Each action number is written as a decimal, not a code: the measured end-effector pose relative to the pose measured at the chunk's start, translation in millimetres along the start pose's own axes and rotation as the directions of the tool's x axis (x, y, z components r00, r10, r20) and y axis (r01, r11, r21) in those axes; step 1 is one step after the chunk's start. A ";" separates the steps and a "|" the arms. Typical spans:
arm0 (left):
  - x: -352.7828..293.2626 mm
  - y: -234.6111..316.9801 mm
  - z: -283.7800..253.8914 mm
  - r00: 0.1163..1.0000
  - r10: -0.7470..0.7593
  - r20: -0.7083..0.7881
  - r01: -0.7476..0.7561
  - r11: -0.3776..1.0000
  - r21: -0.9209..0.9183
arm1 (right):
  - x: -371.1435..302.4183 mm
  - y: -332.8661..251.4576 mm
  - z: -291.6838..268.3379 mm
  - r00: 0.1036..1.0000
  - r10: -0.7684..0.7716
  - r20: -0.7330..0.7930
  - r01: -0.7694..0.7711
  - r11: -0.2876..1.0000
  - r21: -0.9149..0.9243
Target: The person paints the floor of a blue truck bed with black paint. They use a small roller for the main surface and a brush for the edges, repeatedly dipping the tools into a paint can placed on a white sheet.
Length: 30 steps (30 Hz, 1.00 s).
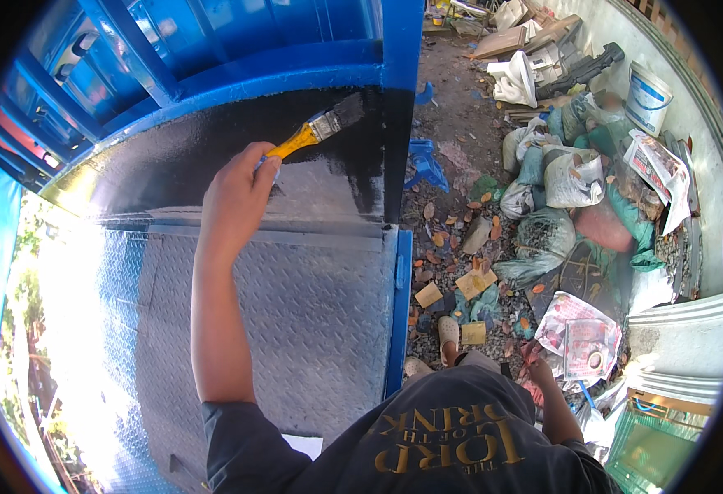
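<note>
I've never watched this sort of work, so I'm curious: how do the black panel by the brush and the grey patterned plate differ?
The black panel looks smooth and glossy, while the grey plate is duller with a raised tread pattern. The black panel has the brush over it; the grey plate lies nearer the person's body. Both are broad surfaces.

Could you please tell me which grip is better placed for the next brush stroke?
Probably the left grip: it holds the yellow paintbrush over the black panel; the right grip is on the body's other side, away from it.
</note>
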<state>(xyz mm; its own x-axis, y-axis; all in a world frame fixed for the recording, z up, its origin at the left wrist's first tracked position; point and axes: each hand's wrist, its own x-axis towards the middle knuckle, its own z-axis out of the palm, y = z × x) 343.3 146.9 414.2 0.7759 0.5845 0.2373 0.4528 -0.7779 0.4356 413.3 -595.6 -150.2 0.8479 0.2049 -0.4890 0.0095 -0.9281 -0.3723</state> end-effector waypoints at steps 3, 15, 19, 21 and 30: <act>-0.7 0.5 1.9 0.999 0.032 -0.002 -0.032 0.999 -0.005 | 0.3 -1.2 -0.4 0.999 0.043 0.020 -0.043 0.999 0.022; 8.7 17.4 7.1 0.997 0.070 0.009 -0.070 0.997 0.011 | 4.7 10.9 4.3 0.992 0.102 0.079 -0.107 0.993 0.055; 11.8 14.7 12.0 0.994 0.106 -0.030 -0.105 0.994 0.036 | 3.6 14.0 7.6 0.998 0.049 0.034 -0.050 0.999 0.012; 12.9 16.0 11.2 0.993 0.114 -0.032 -0.112 0.992 0.057 | 2.2 8.7 9.6 0.998 0.054 0.026 -0.054 0.998 0.011; 15.0 15.8 10.0 0.986 0.154 -0.061 -0.147 0.983 0.107 | -1.5 -19.9 -8.6 0.996 0.075 0.050 -0.075 0.997 -0.013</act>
<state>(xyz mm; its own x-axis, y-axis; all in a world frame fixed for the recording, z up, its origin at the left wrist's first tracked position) 366.6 141.1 416.0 0.8083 0.4704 0.3540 0.3779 -0.8756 0.3008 416.4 -580.2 -135.3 0.8186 0.1496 -0.5545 -0.0471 -0.9448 -0.3244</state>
